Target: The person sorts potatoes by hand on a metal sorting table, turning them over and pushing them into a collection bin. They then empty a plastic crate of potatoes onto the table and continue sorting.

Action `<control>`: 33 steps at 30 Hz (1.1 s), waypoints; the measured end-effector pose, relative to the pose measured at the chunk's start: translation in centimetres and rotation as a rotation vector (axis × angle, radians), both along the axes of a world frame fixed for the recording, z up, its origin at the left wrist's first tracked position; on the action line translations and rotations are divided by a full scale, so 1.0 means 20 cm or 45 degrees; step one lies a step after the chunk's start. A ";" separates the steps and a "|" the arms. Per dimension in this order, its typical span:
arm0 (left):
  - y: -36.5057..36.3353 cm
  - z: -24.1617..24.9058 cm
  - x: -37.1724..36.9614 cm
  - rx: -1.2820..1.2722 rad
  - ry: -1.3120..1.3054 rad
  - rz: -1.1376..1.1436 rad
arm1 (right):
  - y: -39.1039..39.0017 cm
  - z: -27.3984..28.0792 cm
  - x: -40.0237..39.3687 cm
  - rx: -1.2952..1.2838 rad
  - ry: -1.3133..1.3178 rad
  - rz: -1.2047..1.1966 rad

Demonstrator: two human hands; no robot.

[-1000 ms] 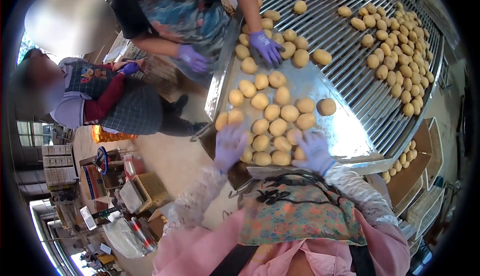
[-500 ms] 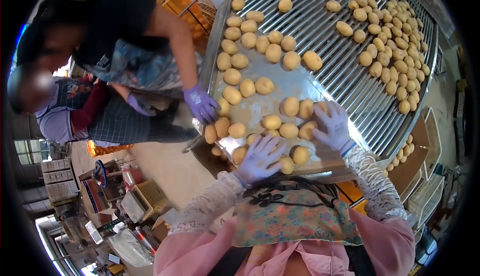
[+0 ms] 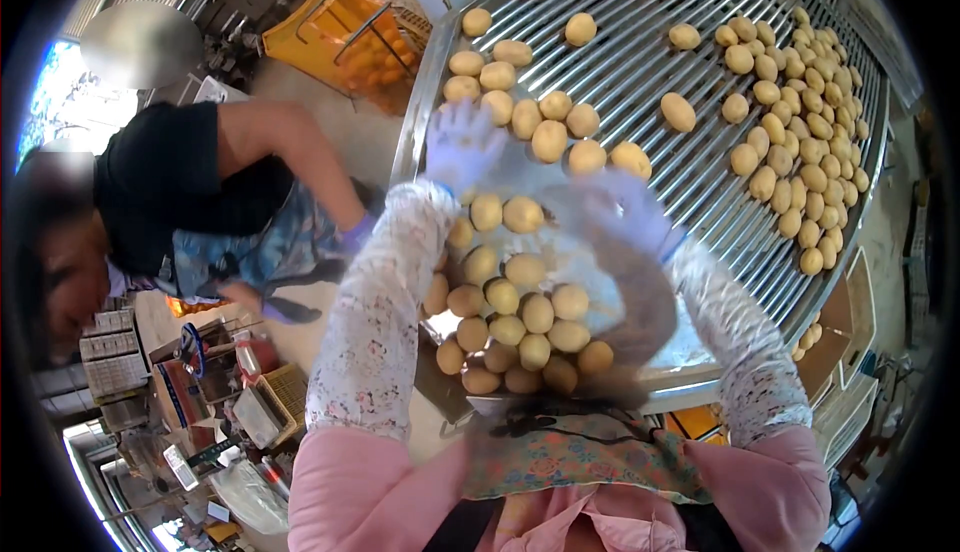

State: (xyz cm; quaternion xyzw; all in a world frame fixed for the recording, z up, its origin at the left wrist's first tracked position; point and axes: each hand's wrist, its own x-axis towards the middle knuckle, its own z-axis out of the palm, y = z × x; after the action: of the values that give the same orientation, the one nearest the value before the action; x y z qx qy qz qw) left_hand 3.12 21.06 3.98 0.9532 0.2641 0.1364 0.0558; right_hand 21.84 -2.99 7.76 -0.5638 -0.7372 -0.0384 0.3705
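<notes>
Round tan potatoes (image 3: 549, 141) lie across a metal sorting table (image 3: 590, 242). My left hand (image 3: 464, 142), in a pale purple glove, reaches to the table's left side with its fingers spread, touching or just above potatoes there. My right hand (image 3: 625, 210), gloved alike and blurred, is over the bare metal just below a few potatoes, fingers apart. Between my forearms, several potatoes (image 3: 535, 313) sit packed together at the near end of the table. Whether either palm touches a potato is hidden.
Metal rollers (image 3: 640, 62) stretch away to the right, with a large heap of potatoes (image 3: 815, 142) on them. A co-worker (image 3: 160, 182) in a black shirt stands at the left. Behind is an orange bag (image 3: 375, 47); crates (image 3: 855, 392) stand at the lower right.
Both my hands have moved farther up the table, the left one to the left edge. Potatoes now crowd the near end. The co-worker's gloved hand has drawn back from the table.
</notes>
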 end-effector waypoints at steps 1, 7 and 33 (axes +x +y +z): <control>0.10 0.01 0.06 -0.186 0.054 0.178 | 0.15 0.00 0.17 -0.582 0.711 -0.082; 0.19 -0.06 0.25 -0.367 0.395 0.614 | 0.70 -0.28 0.44 -0.825 0.555 -0.364; -1.41 -0.02 -1.05 -0.332 0.139 0.059 | -1.01 -0.35 -0.49 -0.632 -0.429 0.145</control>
State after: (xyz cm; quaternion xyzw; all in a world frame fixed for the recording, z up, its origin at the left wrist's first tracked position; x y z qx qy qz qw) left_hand -17.95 -7.13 3.59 0.9375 0.3041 0.0500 0.1616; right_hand 12.09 -23.23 0.68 -0.5805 -0.8055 0.0710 0.0955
